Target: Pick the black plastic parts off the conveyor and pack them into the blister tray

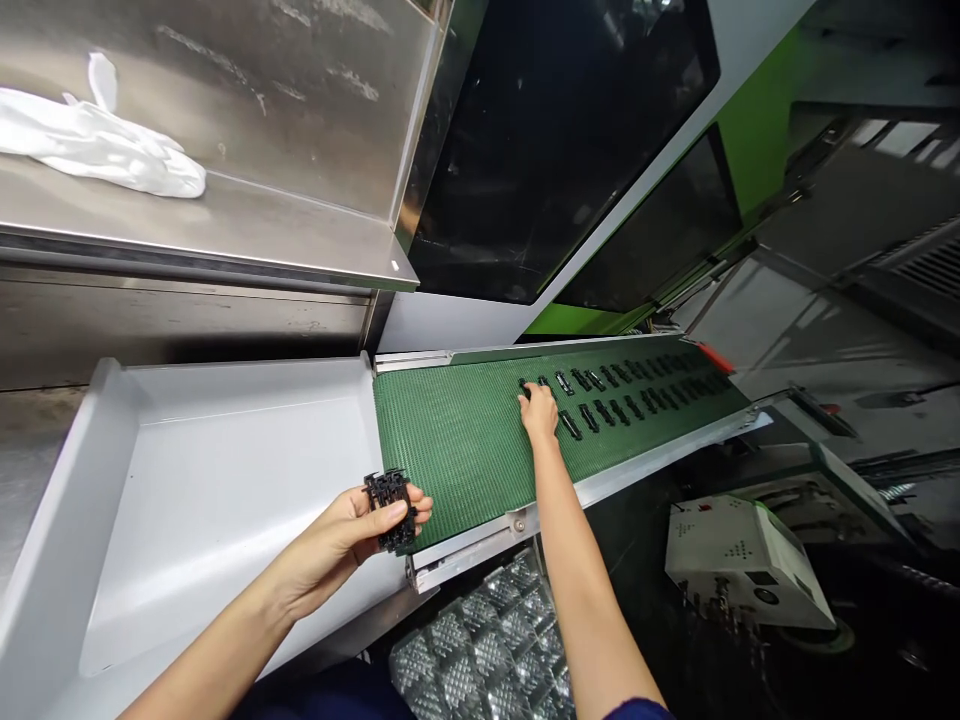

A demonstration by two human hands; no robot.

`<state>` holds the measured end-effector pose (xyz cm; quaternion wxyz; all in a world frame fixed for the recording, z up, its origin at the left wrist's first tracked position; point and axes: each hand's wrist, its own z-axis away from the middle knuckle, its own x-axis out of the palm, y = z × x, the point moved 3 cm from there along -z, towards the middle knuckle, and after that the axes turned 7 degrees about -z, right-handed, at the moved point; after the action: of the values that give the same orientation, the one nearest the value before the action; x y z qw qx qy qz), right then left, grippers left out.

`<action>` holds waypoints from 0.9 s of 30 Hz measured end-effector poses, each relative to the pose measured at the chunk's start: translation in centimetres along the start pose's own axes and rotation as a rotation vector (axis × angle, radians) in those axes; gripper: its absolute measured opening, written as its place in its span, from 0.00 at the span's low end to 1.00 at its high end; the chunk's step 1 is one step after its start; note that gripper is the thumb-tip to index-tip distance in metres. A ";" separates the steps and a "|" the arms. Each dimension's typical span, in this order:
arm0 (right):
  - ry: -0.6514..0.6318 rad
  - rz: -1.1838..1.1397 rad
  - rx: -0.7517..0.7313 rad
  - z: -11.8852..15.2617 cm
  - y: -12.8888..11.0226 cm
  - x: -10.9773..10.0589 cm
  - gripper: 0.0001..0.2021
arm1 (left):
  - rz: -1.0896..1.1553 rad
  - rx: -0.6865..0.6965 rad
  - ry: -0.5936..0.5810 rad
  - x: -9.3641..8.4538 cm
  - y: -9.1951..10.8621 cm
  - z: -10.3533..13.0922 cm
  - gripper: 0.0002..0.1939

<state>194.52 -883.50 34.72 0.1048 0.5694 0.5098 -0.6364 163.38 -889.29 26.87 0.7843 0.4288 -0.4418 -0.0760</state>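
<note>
My left hand (381,520) is closed around a bundle of small black plastic parts (390,508), held over the near end of the green conveyor belt (450,440). Farther along the belt, my right hand (538,410) reaches down with its fingers pinched on a black plastic part (524,385) at the near end of the back row. That part is mostly hidden by the fingers. Two rows of similar black parts (606,412) lie spaced along the belt beyond this hand.
A grey plastic tray (225,480) adjoins the belt's left end. White gloves (112,145) lie on a metal shelf (300,225) above it. A machine with dark panels (555,140) stands behind the belt. Below are stacked clear trays (480,640) and a white box-shaped device (742,560).
</note>
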 end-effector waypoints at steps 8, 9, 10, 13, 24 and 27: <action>-0.097 -0.197 -0.012 2.6 -1.3 -0.4 0.22 | 0.109 0.084 0.073 -0.3 0.5 -0.8 0.16; -0.171 -0.273 -0.056 4.9 -2.2 0.2 0.26 | 0.093 0.079 0.093 -0.3 0.5 -0.8 0.17; -0.259 -0.354 -0.109 7.4 -3.1 0.9 0.28 | 0.069 0.071 0.103 -0.3 0.6 -0.8 0.18; -0.592 -0.718 -0.304 14.9 -5.6 2.4 0.20 | 0.000 0.079 0.080 -0.4 0.7 -0.5 0.20; -0.542 -0.426 -0.843 19.9 -8.6 -0.5 0.24 | -0.111 0.025 -0.053 0.1 1.1 2.0 0.10; -0.517 -0.494 -0.758 20.0 -8.4 -0.6 0.36 | -0.100 -0.001 -0.073 0.5 1.3 2.4 0.12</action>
<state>176.37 -895.32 36.26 0.2727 0.1786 0.7810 -0.5327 161.56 -890.18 28.68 0.7632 0.4470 -0.4479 -0.1308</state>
